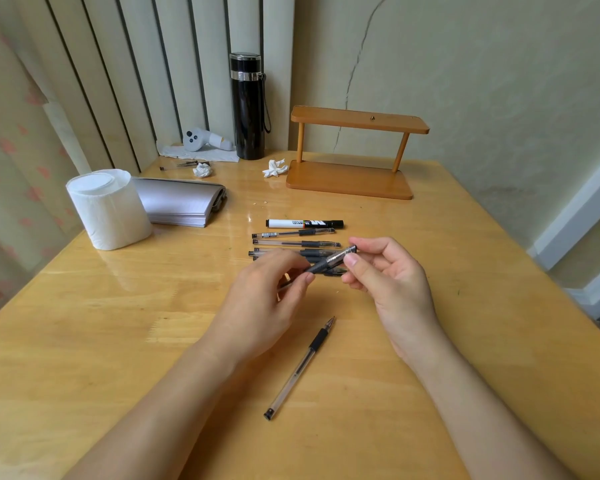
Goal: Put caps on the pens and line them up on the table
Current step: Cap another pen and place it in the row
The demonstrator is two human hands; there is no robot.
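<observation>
Head view: capping nearly finished.
Left hand (267,289) pinches pen (321,266), right hand (385,271) pinches its cap (343,256); row (295,242) at twelve o'clock, uncapped pen (300,367) at six.

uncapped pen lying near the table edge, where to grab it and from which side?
Grip the uncapped pen on its clear barrel, just behind the black rubber grip, coming down from above. It lies flat and diagonal on the table, bare tip pointing away, with open space around it, so pinch across the barrel.
</observation>
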